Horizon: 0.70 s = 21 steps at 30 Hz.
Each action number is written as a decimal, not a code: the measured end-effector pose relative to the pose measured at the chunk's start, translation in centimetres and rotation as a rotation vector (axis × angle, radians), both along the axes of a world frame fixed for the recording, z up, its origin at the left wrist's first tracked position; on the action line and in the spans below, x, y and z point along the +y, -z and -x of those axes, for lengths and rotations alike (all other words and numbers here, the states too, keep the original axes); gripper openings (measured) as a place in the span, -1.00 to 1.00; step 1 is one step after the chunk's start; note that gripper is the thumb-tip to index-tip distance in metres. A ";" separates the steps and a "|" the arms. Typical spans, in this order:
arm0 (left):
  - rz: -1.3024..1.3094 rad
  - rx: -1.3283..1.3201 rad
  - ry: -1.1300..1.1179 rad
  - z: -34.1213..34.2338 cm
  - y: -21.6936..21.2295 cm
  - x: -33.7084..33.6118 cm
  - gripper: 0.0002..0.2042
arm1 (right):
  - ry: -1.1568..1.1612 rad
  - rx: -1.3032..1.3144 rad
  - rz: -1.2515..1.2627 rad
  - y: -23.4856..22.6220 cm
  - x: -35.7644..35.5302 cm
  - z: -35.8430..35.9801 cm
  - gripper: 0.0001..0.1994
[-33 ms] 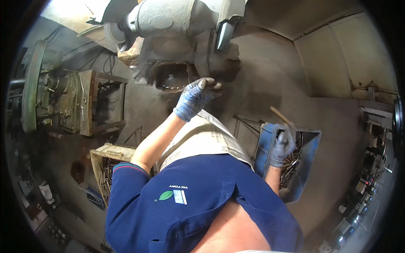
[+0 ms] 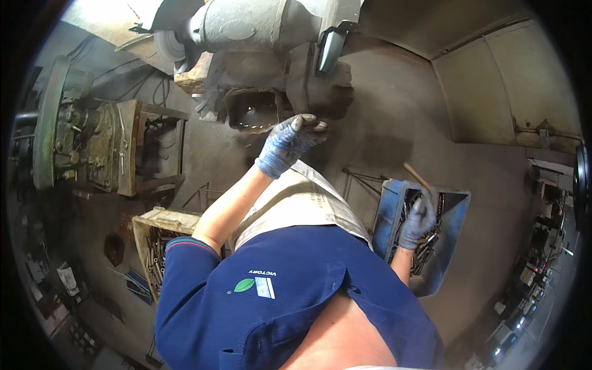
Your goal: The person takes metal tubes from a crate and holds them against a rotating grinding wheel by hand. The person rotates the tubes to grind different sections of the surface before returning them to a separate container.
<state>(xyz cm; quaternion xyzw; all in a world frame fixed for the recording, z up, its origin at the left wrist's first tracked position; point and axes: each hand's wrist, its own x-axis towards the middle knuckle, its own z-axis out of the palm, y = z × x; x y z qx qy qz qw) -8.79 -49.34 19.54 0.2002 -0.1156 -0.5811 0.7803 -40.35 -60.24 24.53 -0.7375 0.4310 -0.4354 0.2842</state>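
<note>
My left hand point(image 2: 288, 147), in a blue-and-white work glove with dark fingertips, hangs in front of the bench grinder. Its fingers are loosely bent, and nothing shows in them. Just beyond it is a rough-edged water trough point(image 2: 251, 129) with dark liquid. My right hand point(image 2: 415, 223), gloved too, is over a blue bin point(image 2: 455, 237). It grips a slim brownish metal bar point(image 2: 418, 176) that sticks up past the fingers; its lower end is hidden by the hand. Below lie several dark metal pieces point(image 2: 424, 254) in the bin.
The bench grinder point(image 2: 240, 28) with a pale wheel point(image 2: 168, 46) stands ahead. A green machine point(image 2: 86, 145) is at the left. Near my left elbow stands a cream bin point(image 2: 143, 237) of metal rods. A metal cabinet point(image 2: 487, 92) stands at the far right.
My right hand and the bar have shifted slightly right, and the bar's tip is lower. The left hand has hardly moved.
</note>
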 end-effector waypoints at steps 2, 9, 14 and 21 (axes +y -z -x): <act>0.007 0.033 -0.007 1.0 0.1 0.4 -0.63 | 0.166 0.056 -0.009 1.7 0.5 5.2 -0.72; 0.010 -0.215 -0.041 1.2 -1.5 2.4 -0.52 | 0.257 0.296 -0.051 4.1 -0.9 10.0 -0.78; -0.141 -0.394 -0.219 -0.7 -2.7 8.5 -0.58 | -0.132 0.006 -0.166 5.3 -1.3 -0.4 -0.80; -0.790 -0.789 -0.720 -6.7 0.4 29.0 -0.72 | -0.581 0.094 -0.159 9.7 1.9 -14.2 -0.80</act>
